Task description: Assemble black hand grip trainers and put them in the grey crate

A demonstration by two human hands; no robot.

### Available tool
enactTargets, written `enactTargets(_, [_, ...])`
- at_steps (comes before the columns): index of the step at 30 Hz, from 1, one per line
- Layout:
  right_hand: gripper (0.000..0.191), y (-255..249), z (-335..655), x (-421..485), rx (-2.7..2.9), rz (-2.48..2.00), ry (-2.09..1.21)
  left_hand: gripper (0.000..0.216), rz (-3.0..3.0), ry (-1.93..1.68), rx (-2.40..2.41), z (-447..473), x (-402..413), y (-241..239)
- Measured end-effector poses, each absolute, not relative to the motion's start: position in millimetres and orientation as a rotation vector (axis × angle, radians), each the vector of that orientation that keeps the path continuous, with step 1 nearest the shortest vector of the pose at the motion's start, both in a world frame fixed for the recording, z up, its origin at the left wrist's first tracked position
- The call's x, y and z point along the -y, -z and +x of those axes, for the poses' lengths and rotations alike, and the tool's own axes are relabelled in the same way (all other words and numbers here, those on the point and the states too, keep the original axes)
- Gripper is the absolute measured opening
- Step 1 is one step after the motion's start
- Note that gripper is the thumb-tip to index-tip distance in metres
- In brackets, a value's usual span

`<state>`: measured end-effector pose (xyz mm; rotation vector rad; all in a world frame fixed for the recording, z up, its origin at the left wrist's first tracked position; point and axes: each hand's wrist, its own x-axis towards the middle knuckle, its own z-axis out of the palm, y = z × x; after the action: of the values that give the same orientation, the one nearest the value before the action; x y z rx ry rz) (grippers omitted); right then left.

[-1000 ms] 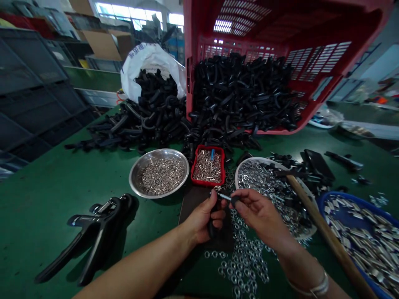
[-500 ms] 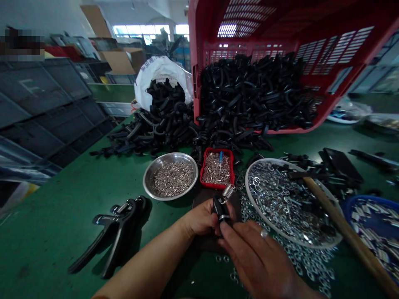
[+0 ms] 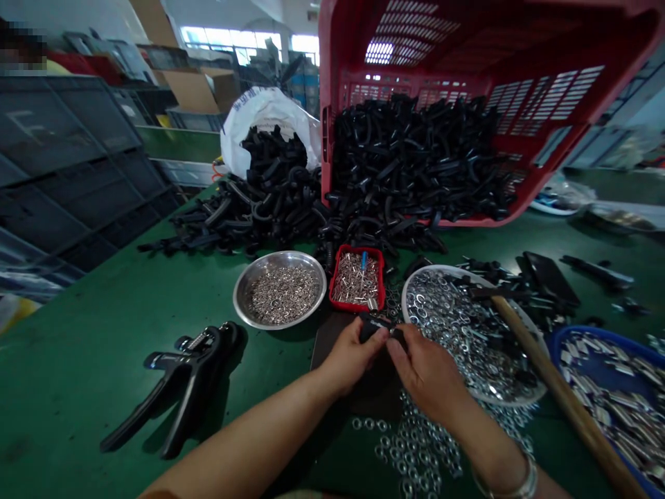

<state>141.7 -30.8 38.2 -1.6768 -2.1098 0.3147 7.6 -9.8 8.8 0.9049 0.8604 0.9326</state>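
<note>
A small black plastic clamp part (image 3: 375,323) is held between both hands in front of me. My left hand (image 3: 349,355) is closed around its left end, thumb on top. At its right end, my right hand (image 3: 432,378) pinches with thumb and fingertips; the fingers hide much of that end. A metal coil spring (image 3: 373,303) shows just beyond the part, at the near edge of a red tray (image 3: 383,294) of small metal pins. Below the hands lies a dark plate (image 3: 327,346). To the left rests an assembled black spring clamp (image 3: 190,398).
A steel bowl (image 3: 239,298) holds small metal pieces. At right are a white tray of washers (image 3: 441,326), a wooden-handled hammer (image 3: 555,388) and a blue basin (image 3: 579,339). Loose nuts (image 3: 415,443) lie nearby. Behind, a red crate (image 3: 327,138) and white sack (image 3: 233,142) spill black parts.
The black part has turned from upright toward level, its spring now pointing away. My right hand has drawn back from lying over it to pinching its right end. The view has shifted slightly.
</note>
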Motion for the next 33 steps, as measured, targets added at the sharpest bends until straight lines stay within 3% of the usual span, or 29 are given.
enactTargets(2, [0.042, -38.5, 144.6, 26.7, 2.172, -1.686, -0.322, 0.043, 0.849, -0.898, -0.840, 7.6, 10.1, -7.8])
enactTargets(7, [0.070, -35.3, 149.0, 16.7, 1.990, -1.764, -0.959, 0.042, 0.809, -0.913, -0.838, 5.3, 7.4, -8.1])
enactTargets(12, [0.055, -31.8, 150.6, 20.5, 2.071, -1.797, -0.217, 0.041, 0.711, -0.889, -0.825, 3.7, 4.2, -10.2])
enactTargets(16, [0.061, -31.9, 149.2, 22.3, 2.114, -1.783, -0.546, 0.040, 0.726, -0.871, -0.830, 2.9, 3.7, -11.9])
enactTargets(20, [0.048, -32.3, 148.4, 22.7, 2.127, -1.741, -0.185, 0.041, 0.692, -0.851, -0.835, 0.6, 2.3, -12.1])
enactTargets(24, [0.059, -34.2, 147.1, 25.2, 2.113, -1.773, -0.546, 0.040, 0.727, -0.835, -0.836, -0.8, 1.4, -11.1])
enactTargets(29, [0.052, -39.6, 142.8, 27.6, 1.957, -1.826, -0.378, 0.039, 0.726, -0.787, -0.793, 0.1, 2.6, -10.7])
enactTargets(33, [0.065, -39.2, 143.3, 28.7, 1.860, -1.796, -0.878, 0.039, 0.994, -0.825, -0.868, -0.6, 4.9, -11.4])
